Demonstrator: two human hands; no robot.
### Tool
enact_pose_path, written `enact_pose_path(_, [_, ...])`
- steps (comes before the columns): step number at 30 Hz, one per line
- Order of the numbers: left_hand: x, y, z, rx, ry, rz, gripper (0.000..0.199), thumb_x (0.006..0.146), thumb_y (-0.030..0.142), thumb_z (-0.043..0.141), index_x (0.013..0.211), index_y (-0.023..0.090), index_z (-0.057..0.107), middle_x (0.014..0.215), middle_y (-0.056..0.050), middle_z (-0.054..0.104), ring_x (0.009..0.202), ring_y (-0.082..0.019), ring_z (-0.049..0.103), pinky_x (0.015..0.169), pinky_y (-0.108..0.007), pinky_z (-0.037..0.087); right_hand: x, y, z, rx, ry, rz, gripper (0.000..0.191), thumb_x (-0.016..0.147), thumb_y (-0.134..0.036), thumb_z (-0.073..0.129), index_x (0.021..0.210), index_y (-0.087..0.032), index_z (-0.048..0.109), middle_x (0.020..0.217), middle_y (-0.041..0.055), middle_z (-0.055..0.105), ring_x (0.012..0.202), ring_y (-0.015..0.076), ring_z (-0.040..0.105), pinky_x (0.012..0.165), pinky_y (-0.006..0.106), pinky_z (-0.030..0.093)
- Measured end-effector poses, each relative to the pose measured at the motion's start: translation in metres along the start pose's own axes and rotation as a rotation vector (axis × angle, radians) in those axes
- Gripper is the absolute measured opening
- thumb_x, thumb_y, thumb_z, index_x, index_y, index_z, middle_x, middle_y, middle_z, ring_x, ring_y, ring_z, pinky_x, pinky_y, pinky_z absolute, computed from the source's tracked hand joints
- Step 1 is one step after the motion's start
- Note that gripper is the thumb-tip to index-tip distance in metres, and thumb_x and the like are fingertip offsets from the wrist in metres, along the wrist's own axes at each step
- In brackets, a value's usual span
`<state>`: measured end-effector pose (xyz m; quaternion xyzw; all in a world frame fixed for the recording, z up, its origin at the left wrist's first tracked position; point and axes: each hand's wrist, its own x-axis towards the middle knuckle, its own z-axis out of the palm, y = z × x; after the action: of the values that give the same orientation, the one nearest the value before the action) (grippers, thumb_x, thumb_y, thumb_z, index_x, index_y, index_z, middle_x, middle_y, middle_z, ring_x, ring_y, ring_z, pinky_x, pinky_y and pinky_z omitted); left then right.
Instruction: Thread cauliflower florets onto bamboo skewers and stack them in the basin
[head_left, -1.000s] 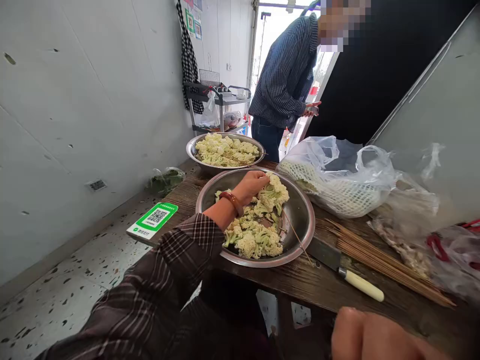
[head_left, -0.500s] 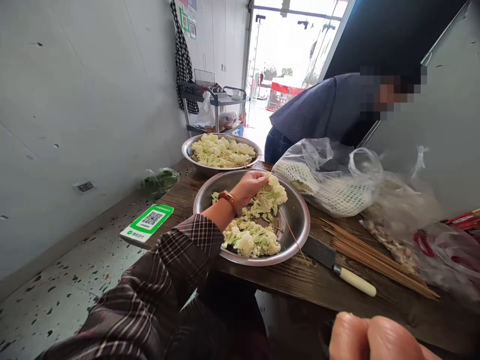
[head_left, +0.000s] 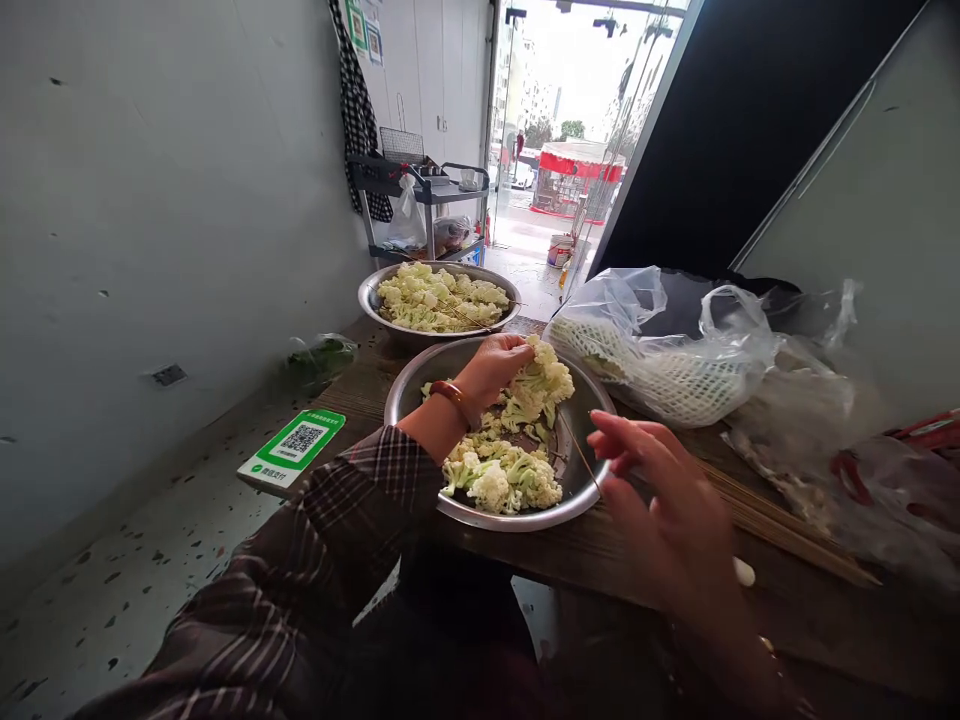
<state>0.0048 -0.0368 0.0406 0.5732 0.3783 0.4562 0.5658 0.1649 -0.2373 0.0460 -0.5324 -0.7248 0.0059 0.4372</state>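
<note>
My left hand [head_left: 491,372] is closed on cauliflower florets [head_left: 546,385], raised over the near side of a steel basin [head_left: 405,400]. A thin bamboo skewer [head_left: 579,447] runs from those florets down across the basin's right rim. Beside the skewer's free end is my right hand [head_left: 667,500], its thumb and fingers apart with nothing between them; whether the thumb touches the skewer is hard to tell. More cauliflower pieces [head_left: 502,480] lie in the basin below my left hand. A knife handle's tip [head_left: 744,572] shows past my right hand, which hides the rest.
A second basin [head_left: 367,300] heaped with cauliflower stands behind. Loose skewers [head_left: 795,530] lie to the right, near plastic bags [head_left: 697,375] holding net-wrapped produce. A green QR-code card [head_left: 292,448] lies at the table's left edge. Beyond are a trolley [head_left: 457,190] and a glass door.
My right hand has come up from the bottom right corner to the skewer's free end and opened. My left hand stays on the cauliflower. The person bending over at the back is out of sight.
</note>
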Motion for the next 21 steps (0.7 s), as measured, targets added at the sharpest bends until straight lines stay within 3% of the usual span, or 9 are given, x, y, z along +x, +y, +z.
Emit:
enact_pose_path(3, [0.001,0.007,0.000,0.012,0.034,0.007,0.023,0.074,0.021,0.068,0.060,0.016,0.050,0.050,0.007,0.038,0.042,-0.004,0.029,0.043,-0.022,0.019,0.010,0.038,0.023,-0.157,-0.031,-0.033,0.043,0.099,-0.039,0.053,0.137,-0.022,0.061,0.123,0.0144,0.069,0.110,0.0324,0.066,0.095,0.052,0.054])
enact_pose_path(7, [0.000,0.015,-0.002,0.006,0.023,0.011,0.020,0.074,0.022,0.067,0.062,0.016,0.052,0.051,0.006,0.041,0.042,-0.004,0.031,0.042,-0.022,0.019,0.005,0.068,0.039,-0.204,-0.156,-0.023,0.043,0.100,-0.034,0.051,0.138,-0.016,0.059,0.112,0.0133,0.074,0.096,0.0297,0.071,0.085,0.046,0.057])
enact_pose_path(14, [-0.005,0.017,-0.016,-0.086,-0.055,-0.050,0.021,0.074,0.030,0.072,0.070,0.015,0.057,0.057,0.004,0.049,0.045,-0.005,0.038,0.044,-0.020,0.023,0.018,0.064,0.038,-0.144,-0.132,0.039,0.040,0.102,-0.033,0.043,0.132,-0.018,0.065,0.103,0.0098,0.076,0.084,0.0227,0.073,0.074,0.035,0.056])
enact_pose_path(18, [-0.008,0.016,-0.023,-0.042,0.008,-0.003,0.021,0.076,0.028,0.069,0.067,0.016,0.054,0.054,0.006,0.043,0.043,-0.004,0.032,0.042,-0.021,0.020,0.018,0.056,0.046,-0.139,-0.246,0.019,0.040,0.099,-0.040,0.053,0.129,-0.017,0.067,0.087,0.0066,0.076,0.073,0.0224,0.072,0.068,0.035,0.056])
enact_pose_path(21, [-0.012,0.014,-0.029,-0.030,0.010,-0.002,0.024,0.076,0.028,0.069,0.064,0.016,0.052,0.053,0.006,0.040,0.044,-0.004,0.030,0.041,-0.020,0.020,0.011,0.053,0.057,-0.134,-0.292,0.004,0.036,0.098,-0.035,0.053,0.123,-0.016,0.071,0.094,0.0091,0.079,0.081,0.0259,0.076,0.073,0.038,0.060])
